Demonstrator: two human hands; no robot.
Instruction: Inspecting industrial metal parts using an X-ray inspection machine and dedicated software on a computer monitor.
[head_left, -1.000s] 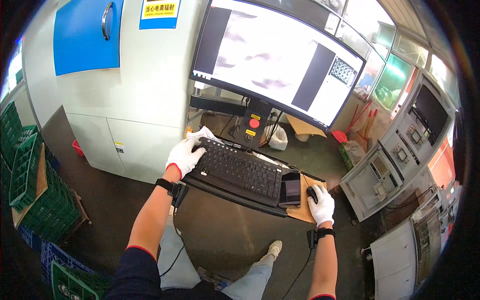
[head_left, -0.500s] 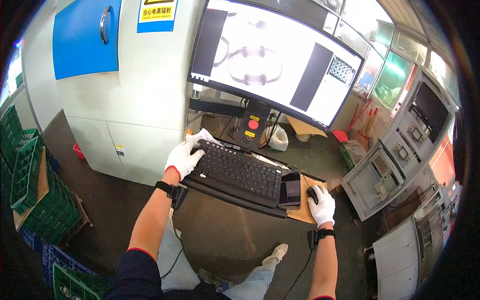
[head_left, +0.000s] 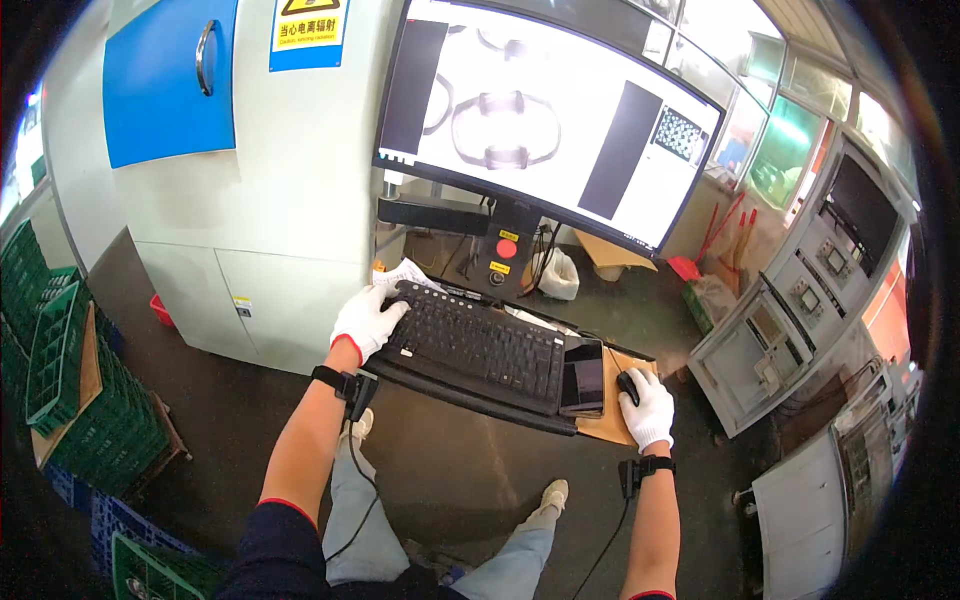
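Observation:
My left hand (head_left: 365,322), in a white knit glove with a red cuff, rests on the left end of a black keyboard (head_left: 470,345). Its fingers lie spread over the keys there. My right hand (head_left: 648,408), gloved the same way, is wrapped round a black computer mouse (head_left: 627,386) on a tan board (head_left: 605,428). Between keyboard and mouse lies a dark smartphone (head_left: 582,378). Above them a large monitor (head_left: 600,110) displays a pale grey image of ring-shaped parts, with a small dotted inset at the right.
A pale cabinet (head_left: 300,180) with a blue door (head_left: 170,80) stands left. Below the monitor is a red push button (head_left: 506,248). Green crates (head_left: 110,430) are stacked at far left. Grey control cabinets (head_left: 790,300) stand right. A white bag (head_left: 558,275) sits behind the keyboard tray.
The view has shifted slightly, and my left shoe now shows below the keyboard. Both hands stay where they were, on the keyboard and the mouse.

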